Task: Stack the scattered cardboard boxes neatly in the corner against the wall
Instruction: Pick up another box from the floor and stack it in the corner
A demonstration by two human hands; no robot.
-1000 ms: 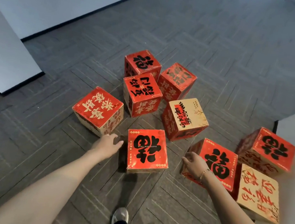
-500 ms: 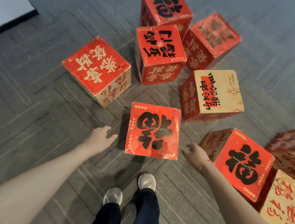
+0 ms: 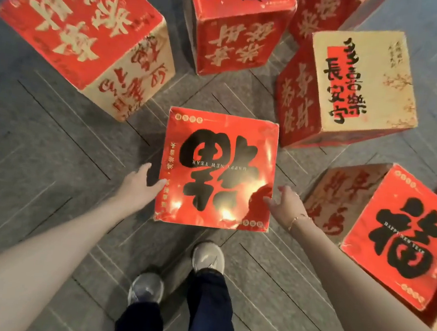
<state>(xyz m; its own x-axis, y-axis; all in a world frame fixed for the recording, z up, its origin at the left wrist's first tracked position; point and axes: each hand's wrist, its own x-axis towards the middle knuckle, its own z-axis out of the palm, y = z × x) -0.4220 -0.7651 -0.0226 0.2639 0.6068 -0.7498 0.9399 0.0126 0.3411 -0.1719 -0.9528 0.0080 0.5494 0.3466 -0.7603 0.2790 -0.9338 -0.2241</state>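
- Red cardboard, glossy on top: the nearest box (image 3: 218, 169) is sitting on the grey floor (image 3: 47, 173) just ahead of my shoes (image 3: 208, 256).
- I am flanking it with both hands; my left hand (image 3: 138, 189) is lying at its left edge, fingers loose, thumb tip touching the top.
- My right hand (image 3: 286, 204) is hovering at its right edge, fingers relaxed, gripping nothing.
- Around it other boxes are standing apart: a red-and-cream box (image 3: 85, 30) toward the far left, a cream-topped box (image 3: 357, 83) far right, a second red box (image 3: 400, 235) right.
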